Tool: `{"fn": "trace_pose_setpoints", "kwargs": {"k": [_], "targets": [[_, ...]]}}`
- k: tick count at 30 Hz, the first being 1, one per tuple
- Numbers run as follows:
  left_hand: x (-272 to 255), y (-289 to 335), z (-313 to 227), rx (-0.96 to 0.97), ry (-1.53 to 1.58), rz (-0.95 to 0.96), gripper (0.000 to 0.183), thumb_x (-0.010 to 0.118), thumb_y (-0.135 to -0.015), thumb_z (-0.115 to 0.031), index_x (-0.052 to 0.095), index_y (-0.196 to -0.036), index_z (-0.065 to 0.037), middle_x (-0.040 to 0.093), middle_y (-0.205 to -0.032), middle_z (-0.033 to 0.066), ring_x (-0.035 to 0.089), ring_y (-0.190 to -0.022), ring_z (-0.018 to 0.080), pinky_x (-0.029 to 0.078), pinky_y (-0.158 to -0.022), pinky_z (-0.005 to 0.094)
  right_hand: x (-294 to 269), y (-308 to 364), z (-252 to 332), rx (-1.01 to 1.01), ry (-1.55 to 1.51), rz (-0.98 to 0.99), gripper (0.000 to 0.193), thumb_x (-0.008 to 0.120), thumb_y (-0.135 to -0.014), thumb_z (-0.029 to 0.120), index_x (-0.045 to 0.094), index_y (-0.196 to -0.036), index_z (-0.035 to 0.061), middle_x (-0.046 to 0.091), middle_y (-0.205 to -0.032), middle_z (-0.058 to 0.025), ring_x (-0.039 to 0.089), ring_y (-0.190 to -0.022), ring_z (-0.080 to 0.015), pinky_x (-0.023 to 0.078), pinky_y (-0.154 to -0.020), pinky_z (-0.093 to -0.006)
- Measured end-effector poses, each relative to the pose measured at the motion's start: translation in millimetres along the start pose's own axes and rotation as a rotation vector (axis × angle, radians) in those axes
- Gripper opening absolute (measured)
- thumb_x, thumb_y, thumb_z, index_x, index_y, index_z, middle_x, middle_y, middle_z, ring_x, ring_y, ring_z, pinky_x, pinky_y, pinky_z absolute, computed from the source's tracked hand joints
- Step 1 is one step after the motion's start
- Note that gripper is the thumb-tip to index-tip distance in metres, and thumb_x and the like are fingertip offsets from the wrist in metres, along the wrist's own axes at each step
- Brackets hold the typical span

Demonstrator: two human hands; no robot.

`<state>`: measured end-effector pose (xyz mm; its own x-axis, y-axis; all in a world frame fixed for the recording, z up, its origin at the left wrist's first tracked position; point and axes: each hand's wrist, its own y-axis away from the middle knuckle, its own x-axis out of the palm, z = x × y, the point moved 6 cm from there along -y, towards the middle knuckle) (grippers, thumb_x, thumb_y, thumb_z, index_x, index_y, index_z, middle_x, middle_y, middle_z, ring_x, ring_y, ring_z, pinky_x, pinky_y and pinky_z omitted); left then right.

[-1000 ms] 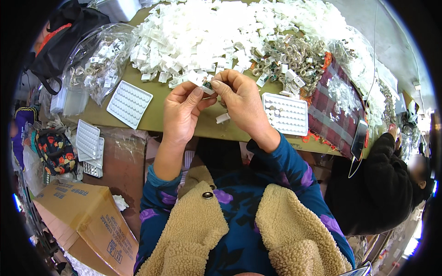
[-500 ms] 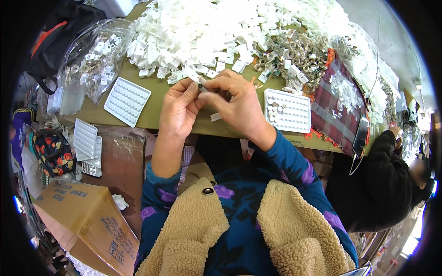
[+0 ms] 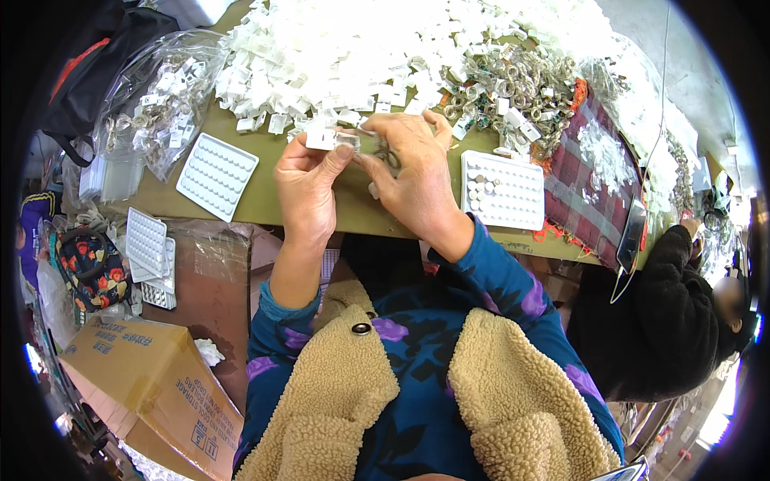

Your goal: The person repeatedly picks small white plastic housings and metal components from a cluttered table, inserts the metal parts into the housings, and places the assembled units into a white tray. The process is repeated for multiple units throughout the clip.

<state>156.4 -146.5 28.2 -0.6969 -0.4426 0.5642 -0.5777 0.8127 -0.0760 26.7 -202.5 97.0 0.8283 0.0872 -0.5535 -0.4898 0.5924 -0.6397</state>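
Observation:
Over the table's near edge, my left hand [image 3: 309,180] pinches a small white plastic piece [image 3: 321,139] between thumb and fingers. A small clear plastic piece [image 3: 346,140] adjoins it, between my two hands. My right hand [image 3: 417,172] is curled beside it, with its thumb and forefinger close to the clear piece. A dark, blurred ring-shaped piece [image 3: 391,159] shows within my right fingers; its exact kind is hidden. Beyond my hands spreads a large heap of small white plastic pieces [image 3: 281,88]. A white tray [image 3: 501,192] with several small round pieces lies right of my right hand.
Another white tray [image 3: 216,176] lies left of my hands, near a clear bag [image 3: 160,112] of small parts. Metallic ring-shaped parts [image 3: 513,88] are piled at the right, beside a plaid cloth [image 3: 589,184]. A cardboard box [image 3: 152,385] stands lower left. A person in black [image 3: 650,321] is at the right.
My hands have drawn slightly apart and tilted. The white piece in my left hand now shows more of its face, with the clear piece beside it. The ring-shaped piece has come into sight.

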Motion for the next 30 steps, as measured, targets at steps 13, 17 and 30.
{"fn": "trace_pose_setpoints", "kwargs": {"k": [13, 17, 30], "targets": [[-2, 3, 11, -0.171, 0.272, 0.051, 0.016, 0.071, -0.091, -0.008, 0.063, -0.104, -0.002, 0.068, -0.09, 0.007, 0.062, -0.072, 0.0125, 0.054, -0.063, 0.0273, 4, 7, -7, 0.167, -0.278, 0.099, 0.008, 0.066, -0.08, 0.006, 0.063, -0.088, 0.0063, 0.054, -0.066, -0.0038, 0.05, -0.066, -0.0215, 0.033, -0.089, -0.038], [-3, 4, 6, -0.081, 0.153, 0.037, 0.018, 0.071, -0.09, -0.007, 0.061, -0.104, -0.001, 0.069, -0.091, 0.0077, 0.063, -0.071, 0.0129, 0.055, -0.062, 0.0266, 3, 5, -7, 0.133, -0.252, 0.033, 0.005, 0.068, -0.08, 0.007, 0.064, -0.082, 0.0071, 0.059, -0.069, -0.0045, 0.054, -0.068, -0.0216, 0.034, -0.087, -0.0377], [6, 6, 9, -0.086, 0.241, 0.102, 0.021, 0.071, -0.091, -0.012, 0.061, -0.108, -0.003, 0.068, -0.102, 0.0111, 0.066, -0.076, 0.0139, 0.058, -0.065, 0.0266, 15, 12, -30, 0.635, -0.664, 0.158, 0.006, 0.066, -0.085, 0.002, 0.064, -0.083, -0.0029, 0.062, -0.068, -0.0002, 0.053, -0.061, -0.0026, 0.041, -0.053, -0.0199]]}}
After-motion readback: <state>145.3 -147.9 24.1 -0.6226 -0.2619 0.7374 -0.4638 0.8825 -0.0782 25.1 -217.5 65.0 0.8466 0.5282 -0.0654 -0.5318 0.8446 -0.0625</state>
